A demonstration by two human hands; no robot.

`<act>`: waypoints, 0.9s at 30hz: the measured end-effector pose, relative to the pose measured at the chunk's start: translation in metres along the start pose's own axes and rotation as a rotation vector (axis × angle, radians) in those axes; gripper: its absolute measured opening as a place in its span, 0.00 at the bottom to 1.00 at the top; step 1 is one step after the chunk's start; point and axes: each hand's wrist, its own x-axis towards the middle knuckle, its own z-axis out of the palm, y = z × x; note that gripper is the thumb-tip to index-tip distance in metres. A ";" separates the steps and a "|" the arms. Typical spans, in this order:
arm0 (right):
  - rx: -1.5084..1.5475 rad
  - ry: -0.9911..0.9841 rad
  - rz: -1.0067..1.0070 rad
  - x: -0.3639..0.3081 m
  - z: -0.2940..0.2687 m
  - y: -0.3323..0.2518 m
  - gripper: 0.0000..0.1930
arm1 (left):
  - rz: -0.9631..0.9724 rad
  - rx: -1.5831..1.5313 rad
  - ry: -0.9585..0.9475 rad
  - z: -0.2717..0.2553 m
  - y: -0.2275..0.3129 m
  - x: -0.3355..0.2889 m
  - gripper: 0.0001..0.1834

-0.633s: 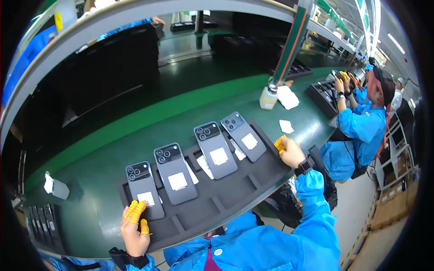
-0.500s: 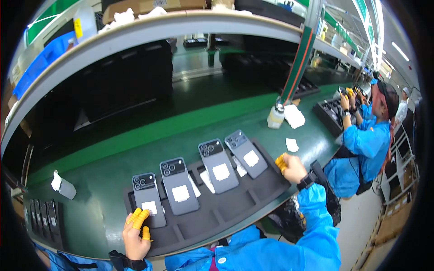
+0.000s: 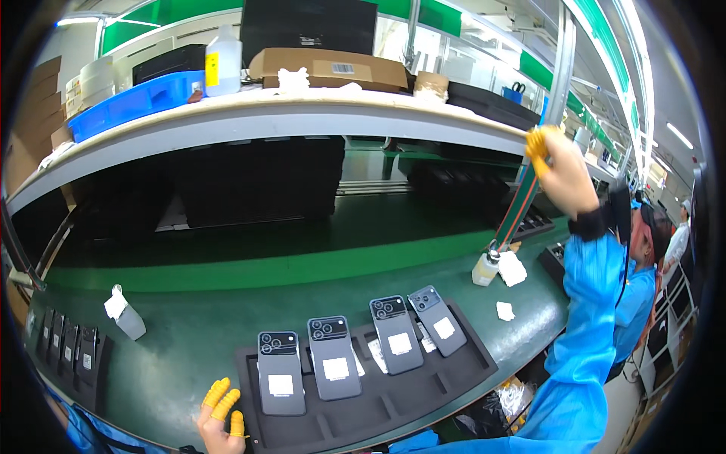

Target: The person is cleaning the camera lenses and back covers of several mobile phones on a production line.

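Note:
Several grey smartphones (image 3: 330, 366) lie back up across a black foam tray (image 3: 355, 420), their camera blocks at the far end and a white label on each. My left hand (image 3: 217, 420), with yellow finger cots, is beside the tray's near left corner. Its fingers are apart and hold nothing I can see. Raised high at the right, in front of the shelf post, is my right hand (image 3: 561, 168). The yellow-capped fingers of that hand are curled closed, and whatever they may hold is hidden.
A shelf (image 3: 302, 113) spans the bench, carrying a blue bin (image 3: 136, 106), a clear bottle (image 3: 224, 64) and cardboard. A small bottle (image 3: 485, 268) and white wipes (image 3: 512, 268) lie near the post (image 3: 522, 200). Another tray (image 3: 72, 363) stands left. At right sits a co-worker (image 3: 639, 287).
My right hand has risen from the tray's right end to the shelf post. The left hand has come off the leftmost phone. The view has tilted up, showing more of the shelf.

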 end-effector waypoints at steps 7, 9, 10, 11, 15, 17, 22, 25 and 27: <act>0.159 -0.238 0.021 0.170 0.090 -0.028 0.14 | -0.107 -0.133 0.092 0.020 -0.016 -0.024 0.19; 0.230 -0.247 0.012 0.199 0.115 -0.048 0.13 | -0.125 -0.181 0.049 0.024 -0.021 -0.025 0.19; 0.276 -0.253 0.039 0.209 0.128 -0.067 0.13 | -0.136 -0.183 0.030 0.022 -0.024 -0.027 0.19; 0.281 -0.259 0.058 0.215 0.135 -0.085 0.14 | -0.119 -0.168 0.023 0.022 -0.026 -0.029 0.19; 0.242 -0.164 0.082 0.234 0.170 -0.093 0.16 | -0.153 -0.186 0.002 0.018 -0.020 -0.025 0.19; 0.257 -0.228 0.046 0.233 0.167 -0.088 0.16 | -0.125 -0.187 -0.001 0.020 -0.019 -0.021 0.20; 0.345 -0.102 -0.005 0.208 0.164 -0.081 0.13 | -0.145 -0.159 -0.004 0.014 -0.020 -0.019 0.19; 0.740 -0.028 0.167 0.165 0.131 -0.045 0.17 | -0.172 -0.169 0.035 0.028 -0.019 -0.017 0.20; 1.041 0.065 0.344 0.108 0.114 -0.026 0.17 | -0.205 -0.148 0.026 0.030 -0.022 -0.020 0.21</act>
